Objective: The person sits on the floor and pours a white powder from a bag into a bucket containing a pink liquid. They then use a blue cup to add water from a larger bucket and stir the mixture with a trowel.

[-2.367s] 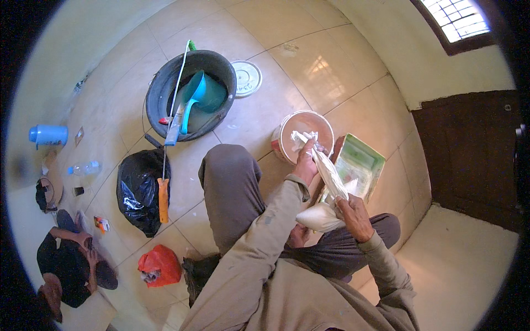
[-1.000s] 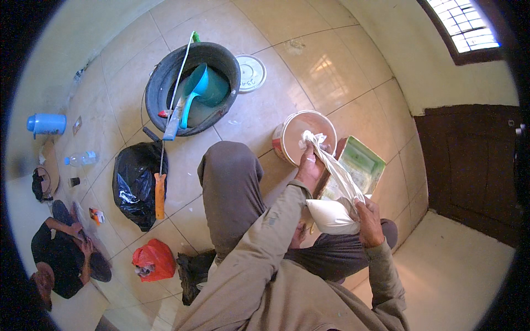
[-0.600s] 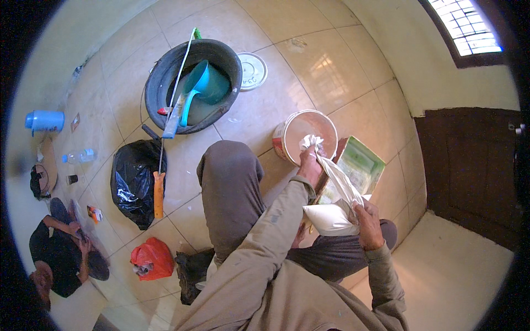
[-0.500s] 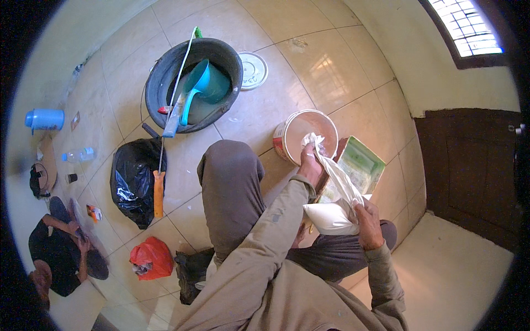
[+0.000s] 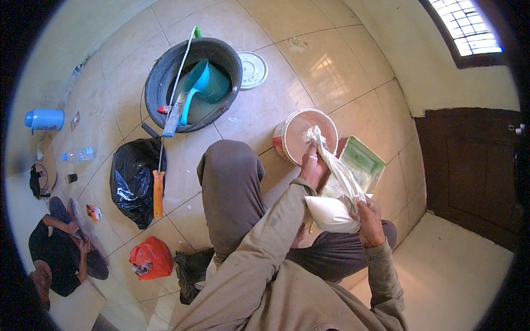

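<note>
A white plastic bag (image 5: 332,214) stretches between my two hands, its bulging bottom full of something white, perhaps powder. My left hand (image 5: 312,167) is closed round the twisted, bunched upper end, beside the rim of a white paint bucket (image 5: 280,144). Lower down, my right hand (image 5: 371,223) grips the neck of the bag just above the bulge, over my bent leg. Behind the bag lies a green paint tray (image 5: 365,156), partly covered by it and by my left hand.
Further left stands a black tub (image 5: 155,71) holding a turquoise dipper (image 5: 205,83). A round white lid (image 5: 254,70) lies beside it. A roller with an orange handle (image 5: 158,194) rests by a black plastic bag (image 5: 130,176). Another person (image 5: 58,248) sits at the left; a red bag (image 5: 154,256) lies nearer.
The bulging part of the bag has shifted slightly, and the bunched top leans a little differently above my left hand. Both hands keep their grip almost in place.
</note>
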{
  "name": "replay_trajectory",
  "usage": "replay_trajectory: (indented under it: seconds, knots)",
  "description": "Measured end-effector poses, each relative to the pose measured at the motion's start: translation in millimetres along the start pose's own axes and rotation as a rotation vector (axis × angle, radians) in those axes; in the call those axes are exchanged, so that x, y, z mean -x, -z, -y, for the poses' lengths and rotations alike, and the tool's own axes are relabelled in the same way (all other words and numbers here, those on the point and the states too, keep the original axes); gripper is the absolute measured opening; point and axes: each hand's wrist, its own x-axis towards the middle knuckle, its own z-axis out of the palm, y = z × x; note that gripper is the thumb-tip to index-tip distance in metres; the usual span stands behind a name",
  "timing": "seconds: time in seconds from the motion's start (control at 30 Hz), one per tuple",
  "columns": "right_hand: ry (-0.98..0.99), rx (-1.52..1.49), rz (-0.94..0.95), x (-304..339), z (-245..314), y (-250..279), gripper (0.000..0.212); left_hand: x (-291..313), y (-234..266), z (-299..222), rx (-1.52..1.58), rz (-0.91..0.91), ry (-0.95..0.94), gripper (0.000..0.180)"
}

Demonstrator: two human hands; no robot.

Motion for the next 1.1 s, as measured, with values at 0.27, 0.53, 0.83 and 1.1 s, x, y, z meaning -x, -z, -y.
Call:
replay_trajectory:
  seconds: [0.27, 0.53, 0.83, 1.1]
  knots:
    - [-0.002, -0.032, 0.014, -3, 3, 9, 0.022, 10, -25, -5, -0.074, -0.142, 0.014, 0.020]
    - [0.010, 0.041, 0.033, -5, 7, 10, 0.030, -10, -13, 7, -0.136, -0.374, -0.033, 0.011]
    - [0.031, 0.121, 0.067, -5, 14, 11, 0.036, -19, -8, 5, -0.124, -0.397, 0.029, 0.023]
    - [0.144, 0.211, 0.022, -18, 16, 4, 0.040, -9, -13, 8, -0.008, -0.149, 0.268, 0.043]
